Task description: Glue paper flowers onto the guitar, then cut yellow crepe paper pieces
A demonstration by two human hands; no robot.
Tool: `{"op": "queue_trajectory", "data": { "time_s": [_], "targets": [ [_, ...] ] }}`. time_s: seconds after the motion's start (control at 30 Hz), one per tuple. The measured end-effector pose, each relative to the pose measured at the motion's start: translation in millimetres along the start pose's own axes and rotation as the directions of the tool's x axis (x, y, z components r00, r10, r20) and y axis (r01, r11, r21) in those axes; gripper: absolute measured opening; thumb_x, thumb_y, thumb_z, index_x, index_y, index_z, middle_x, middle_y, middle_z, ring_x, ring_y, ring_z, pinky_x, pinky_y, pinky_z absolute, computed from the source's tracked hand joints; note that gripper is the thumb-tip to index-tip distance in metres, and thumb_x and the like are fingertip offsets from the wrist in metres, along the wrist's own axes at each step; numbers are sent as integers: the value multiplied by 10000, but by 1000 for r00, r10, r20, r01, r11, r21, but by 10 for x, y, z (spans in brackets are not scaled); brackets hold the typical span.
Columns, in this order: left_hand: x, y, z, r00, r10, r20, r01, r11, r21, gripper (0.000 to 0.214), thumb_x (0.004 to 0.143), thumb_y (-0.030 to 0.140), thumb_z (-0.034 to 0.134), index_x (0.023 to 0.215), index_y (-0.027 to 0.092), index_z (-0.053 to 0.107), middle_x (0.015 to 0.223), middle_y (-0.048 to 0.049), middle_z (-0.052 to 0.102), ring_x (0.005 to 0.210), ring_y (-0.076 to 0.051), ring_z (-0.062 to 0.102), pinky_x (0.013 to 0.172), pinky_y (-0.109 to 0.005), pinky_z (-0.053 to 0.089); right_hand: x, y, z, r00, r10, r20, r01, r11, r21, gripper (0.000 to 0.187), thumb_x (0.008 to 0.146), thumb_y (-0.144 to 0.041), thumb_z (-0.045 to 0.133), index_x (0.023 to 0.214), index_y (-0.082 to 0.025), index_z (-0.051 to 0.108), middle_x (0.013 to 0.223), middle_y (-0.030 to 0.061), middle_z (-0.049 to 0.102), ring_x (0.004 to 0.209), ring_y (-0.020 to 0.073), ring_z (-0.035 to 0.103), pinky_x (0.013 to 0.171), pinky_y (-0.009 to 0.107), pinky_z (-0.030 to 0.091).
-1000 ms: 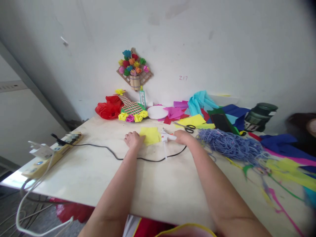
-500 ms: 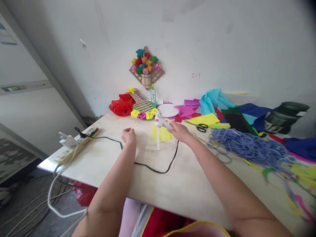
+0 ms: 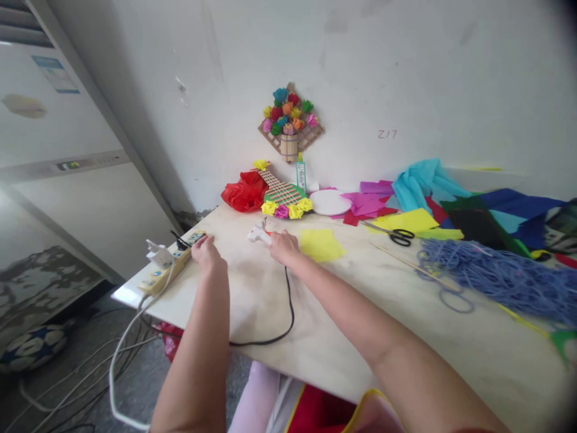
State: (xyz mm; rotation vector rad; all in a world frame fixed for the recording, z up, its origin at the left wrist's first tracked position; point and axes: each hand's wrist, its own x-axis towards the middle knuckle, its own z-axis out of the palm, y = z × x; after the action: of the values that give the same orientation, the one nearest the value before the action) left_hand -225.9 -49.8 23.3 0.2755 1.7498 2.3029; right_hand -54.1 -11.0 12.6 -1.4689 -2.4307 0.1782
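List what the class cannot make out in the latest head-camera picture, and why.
In the head view:
White glue gun: handle covered by the right hand.
Left hand: fingertips hidden by the hand itself; contact with the power strip unclear.
Black cord: partly hidden behind the left forearm.
Bottle: label print too small.
Dark jar: cut off by the right edge, blurred.

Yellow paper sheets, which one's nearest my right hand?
The yellow sheet lying apart, just beside the right hand; the yellow pieces by the scissors lie farther right.
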Motion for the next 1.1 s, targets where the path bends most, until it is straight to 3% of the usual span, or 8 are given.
{"op": "queue_trajectory", "data": {
  "time_s": [0.13, 0.23, 0.33, 0.47, 0.57, 0.7, 0.9, 1.1],
  "targets": [
    [-30, 214, -41, 976, 211, 47, -207, 975, -87, 177, 589, 191, 528, 744, 161, 449, 702, 37, 473, 670, -91, 485, 740, -272, 402, 158, -186, 158, 999, -47, 0, 47, 999, 7, 334, 823, -358, 409, 1033, -139, 548, 972, 119, 616, 1010, 224, 514, 795, 312, 410],
    [-185, 257, 13, 957, 269, 105, -253, 956, -146, 171, 599, 206, 536, 744, 159, 459, 728, 25, 499, 711, -96, 505, 780, -281, 393, 217, -278, 271, 997, -79, -9, 79, 997, -1, 316, 821, -276, 397, 1056, -106, 523, 951, 130, 616, 954, 234, 547, 784, 326, 425],
    [-425, 214, 124, 951, 241, 191, -198, 955, -222, 154, 601, 194, 540, 729, 151, 467, 731, 15, 515, 748, -102, 521, 815, -284, 377, 223, -307, 357, 997, -75, 14, 75, 997, -5, 313, 791, -199, 415, 1074, -101, 505, 1037, 145, 569, 915, 224, 569, 770, 312, 439],
    [-742, 96, 298, 945, 117, 304, -44, 970, -238, 151, 604, 201, 545, 729, 154, 476, 701, 20, 505, 724, -107, 517, 762, -280, 391, 152, -218, 327, 997, -79, 26, 78, 996, 34, 358, 805, -323, 413, 1095, -128, 491, 1122, 142, 501, 897, 221, 581, 764, 318, 452],
    [-918, -4, 438, 938, 44, 345, 51, 963, -263, 170, 591, 186, 556, 738, 157, 475, 703, 23, 508, 684, -98, 506, 725, -270, 395, 57, -24, 176, 1000, -25, 3, 25, 999, 33, 330, 821, -359, 378, 1045, -160, 517, 1105, 114, 508, 863, 209, 592, 740, 327, 457],
    [-1126, -122, 643, 929, 14, 369, 87, 963, -256, 137, 590, 148, 541, 712, 154, 477, 692, 25, 501, 672, -87, 488, 732, -255, 386, -77, 466, -116, 987, 73, -146, -72, 997, 13, 275, 830, -333, 375, 1002, -192, 536, 1099, 82, 529, 897, 185, 576, 742, 296, 439],
    [-1522, -324, 918, 908, -145, 393, 199, 975, -100, 109, 617, 130, 532, 712, 152, 484, 645, 31, 462, 629, -92, 453, 703, -265, 390, -300, 1389, -468, 898, 434, -72, -437, 899, -18, 321, 812, -370, 391, 975, -179, 591, 1033, 110, 602, 945, 218, 570, 733, 302, 425],
    [-1788, -762, 1048, 919, -28, 393, 41, 999, -26, 112, 676, 168, 494, 788, 174, 486, 759, -8, 518, 711, -114, 509, 731, -268, 404, -473, 1624, -442, 833, 553, 15, -552, 832, -52, 556, 745, -554, 419, 1048, -120, 588, 1069, 185, 589, 969, 280, 566, 734, 351, 433]
  ]
}}
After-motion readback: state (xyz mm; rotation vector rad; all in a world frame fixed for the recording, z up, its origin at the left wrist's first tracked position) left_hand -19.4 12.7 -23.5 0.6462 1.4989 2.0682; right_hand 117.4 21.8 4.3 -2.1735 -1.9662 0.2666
